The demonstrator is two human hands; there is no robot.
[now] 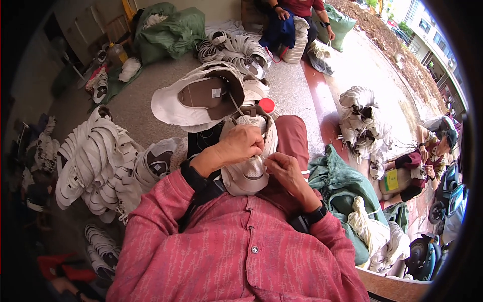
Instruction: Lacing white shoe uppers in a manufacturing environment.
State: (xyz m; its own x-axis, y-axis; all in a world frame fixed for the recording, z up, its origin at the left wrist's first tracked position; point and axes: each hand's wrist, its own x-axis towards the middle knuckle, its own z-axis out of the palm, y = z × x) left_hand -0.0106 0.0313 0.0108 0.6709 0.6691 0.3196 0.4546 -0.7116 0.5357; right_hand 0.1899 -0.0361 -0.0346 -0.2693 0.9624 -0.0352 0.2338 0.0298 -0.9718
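Observation:
A white shoe upper [237,182] rests on my lap, its toe toward my body. My left hand [242,142] is curled closed over its lacing area, with thin white shoelace at the fingers. Close beside it, my right hand [288,168] pinches the shoelace near the upper's right side. The eyelets under my left hand are partly hidden. Just beyond lies a larger white upper [168,103] with a brown lining and a small white label, a lace hanging across its opening. A round red cap [266,105] shows near my right knee.
Nested white uppers [90,161] are heaped at my left, with more stacks [234,53] ahead and to the right [359,118]. Green sacks [173,32] stand at the back. A green sack [337,181] with lace bundles [370,226] is at my right. Other people sit nearby.

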